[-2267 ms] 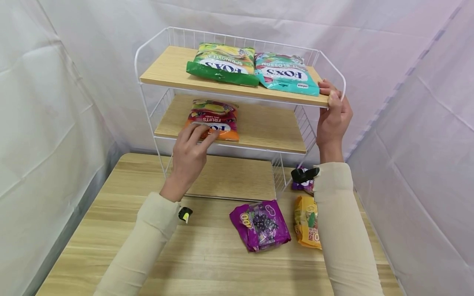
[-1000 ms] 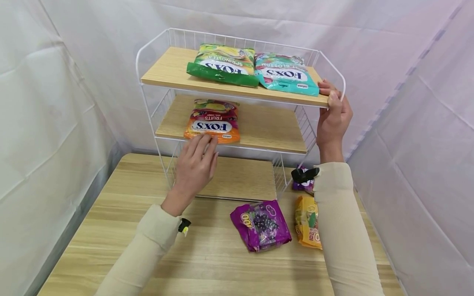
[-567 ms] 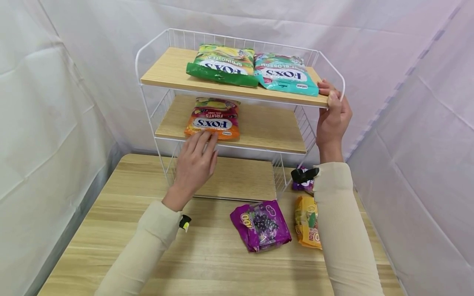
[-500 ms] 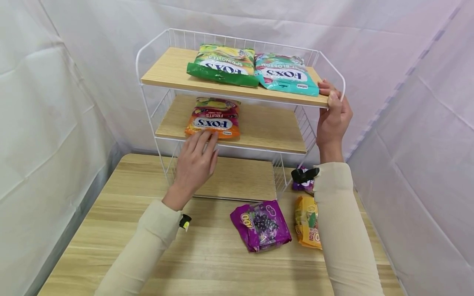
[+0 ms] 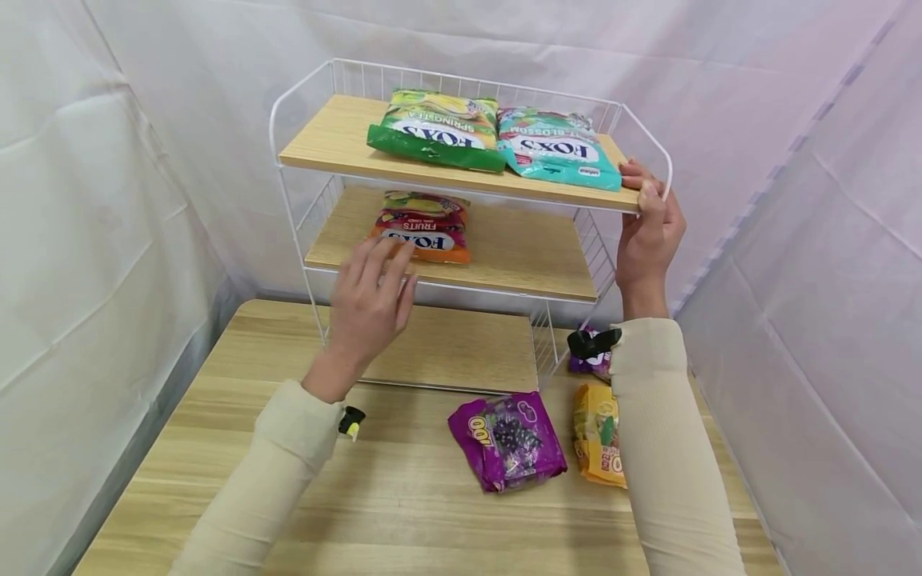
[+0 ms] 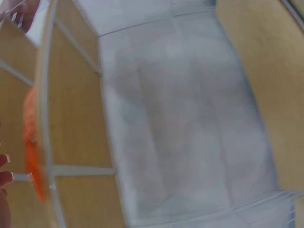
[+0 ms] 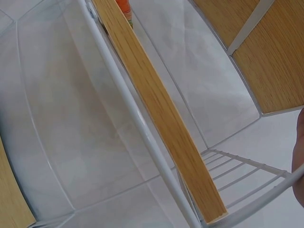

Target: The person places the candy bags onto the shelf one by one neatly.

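A white wire rack with wooden shelves (image 5: 533, 248) stands on the table. My right hand (image 5: 651, 232) grips the front right corner of its top shelf, the thumb on the front edge. On the middle shelf, left of centre, lies a red and orange candy bag (image 5: 428, 224). My left hand (image 5: 369, 300) is in front of that bag, fingers loosely extended, overlapping its lower left corner in the head view. The left wrist view shows the bag's orange end (image 6: 32, 142) at the shelf edge, with fingertips (image 6: 5, 178) beside it.
A green candy bag (image 5: 439, 136) and a teal one (image 5: 558, 148) lie side by side on the top shelf. A purple grape candy bag (image 5: 510, 440), a yellow bag (image 5: 594, 432) and a small purple bag (image 5: 589, 362) are on the table (image 5: 403, 512). White cloth walls (image 5: 144, 200) surround it.
The red and orange bag has slid farther back onto the middle shelf. My left hand followed its front edge, then shifted slightly left. The right hand keeps its grip.
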Available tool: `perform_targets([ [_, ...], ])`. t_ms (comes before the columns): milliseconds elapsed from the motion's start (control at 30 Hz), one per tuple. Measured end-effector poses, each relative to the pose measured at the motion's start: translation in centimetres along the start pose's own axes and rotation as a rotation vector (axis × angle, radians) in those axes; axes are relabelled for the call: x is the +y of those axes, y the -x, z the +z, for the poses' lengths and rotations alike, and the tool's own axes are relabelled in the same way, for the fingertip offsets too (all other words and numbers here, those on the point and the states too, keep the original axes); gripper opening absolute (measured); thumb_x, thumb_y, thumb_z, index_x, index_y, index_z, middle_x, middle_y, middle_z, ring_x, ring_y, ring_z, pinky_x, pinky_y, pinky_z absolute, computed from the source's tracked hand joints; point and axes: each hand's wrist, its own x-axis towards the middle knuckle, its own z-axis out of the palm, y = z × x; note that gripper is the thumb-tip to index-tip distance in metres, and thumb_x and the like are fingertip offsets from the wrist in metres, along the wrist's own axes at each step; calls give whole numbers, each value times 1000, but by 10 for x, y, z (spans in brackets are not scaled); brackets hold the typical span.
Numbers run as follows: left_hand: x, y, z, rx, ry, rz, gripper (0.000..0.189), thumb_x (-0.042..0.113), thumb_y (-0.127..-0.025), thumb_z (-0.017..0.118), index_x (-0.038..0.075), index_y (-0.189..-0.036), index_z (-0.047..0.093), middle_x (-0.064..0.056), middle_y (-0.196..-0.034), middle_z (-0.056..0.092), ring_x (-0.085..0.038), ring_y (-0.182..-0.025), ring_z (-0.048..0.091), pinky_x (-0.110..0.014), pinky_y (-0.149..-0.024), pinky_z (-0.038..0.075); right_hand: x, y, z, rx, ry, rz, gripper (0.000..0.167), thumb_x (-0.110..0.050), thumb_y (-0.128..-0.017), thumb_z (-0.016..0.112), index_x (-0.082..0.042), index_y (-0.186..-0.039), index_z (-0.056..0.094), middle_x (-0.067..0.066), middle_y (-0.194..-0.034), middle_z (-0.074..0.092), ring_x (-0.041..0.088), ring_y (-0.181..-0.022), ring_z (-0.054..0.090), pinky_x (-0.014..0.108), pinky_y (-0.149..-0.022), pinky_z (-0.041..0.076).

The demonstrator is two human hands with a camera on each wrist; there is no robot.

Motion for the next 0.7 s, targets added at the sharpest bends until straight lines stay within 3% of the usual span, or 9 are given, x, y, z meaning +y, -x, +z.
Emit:
perform_targets([
  [167, -12, -23, -19, 192, 58, -51, 30, 15, -90, 55, -1, -115, 61, -19, -110, 61, -37, -101, 57, -45, -92, 45, 1, 0, -1, 4, -9, 2, 27, -13, -92, 47, 3, -95, 68, 24, -122, 56, 28, -127, 47, 35, -103, 40],
  [267, -22, -39, -28, 317, 105, -129, 25, 16, -90, 55, -1, -107, 63, -17, -106, 62, -36, -98, 56, -43, -90, 45, 1, -1, 0, 5, -15, 1, 26, -13, -92, 48, 3, -95, 68, 25, -122, 55, 28, -126, 46, 35, -103, 40],
  [367, -34, -51, -37, 403, 155, -219, 26, 18, -89, 56, -2, -102, 65, -17, -103, 62, -36, -99, 55, -42, -90, 43, 0, -1, 1, 4, -17, 1, 26, -13, -92, 48, 3, -94, 68, 25, -122, 56, 28, -127, 46, 35, -103, 40],
  [533, -54, -66, -46, 476, 199, -349, 25, 17, -87, 57, -2, -100, 66, -13, -103, 62, -29, -101, 54, -38, -91, 41, 0, 0, 1, 5, -21, 1, 27, -13, -92, 47, 4, -93, 68, 24, -120, 57, 29, -127, 46, 35, -103, 40],
  [700, -68, -74, -45, 505, 217, -428, 22, 16, -85, 61, -1, -98, 67, -2, -103, 60, -20, -102, 53, -34, -92, 41, -1, 1, 1, 8, -16, 1, 26, -13, -92, 48, 3, -93, 68, 22, -119, 58, 28, -126, 47, 35, -103, 39],
])
